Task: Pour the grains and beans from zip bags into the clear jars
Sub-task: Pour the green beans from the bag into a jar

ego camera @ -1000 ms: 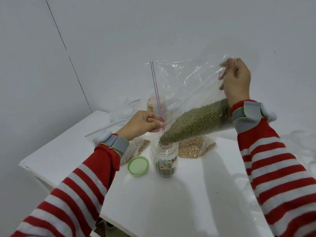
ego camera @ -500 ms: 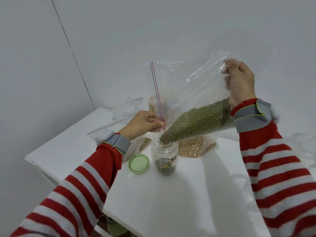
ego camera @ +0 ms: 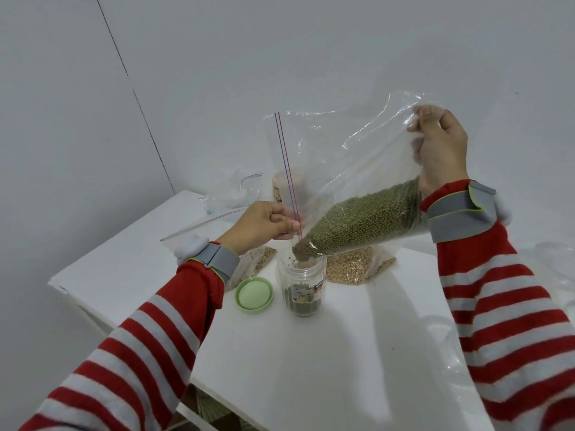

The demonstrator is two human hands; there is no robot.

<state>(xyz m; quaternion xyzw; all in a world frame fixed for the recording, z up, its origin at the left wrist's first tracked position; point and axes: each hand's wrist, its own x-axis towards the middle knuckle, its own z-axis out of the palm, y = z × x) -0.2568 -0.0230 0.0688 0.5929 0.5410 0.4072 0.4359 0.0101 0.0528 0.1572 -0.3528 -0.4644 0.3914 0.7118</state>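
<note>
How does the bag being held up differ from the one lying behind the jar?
The held bag carries small green beans; the lying bag, pale tan ones. The held bag is tilted in the air, gripped by the left hand and right hand; the lying bag rests on the table. The held bag pours into the jar; the lying bag does not. Both are clear plastic.

Left hand low, pinching zip bag mouth; right hand raised, gripping its far corner
</note>
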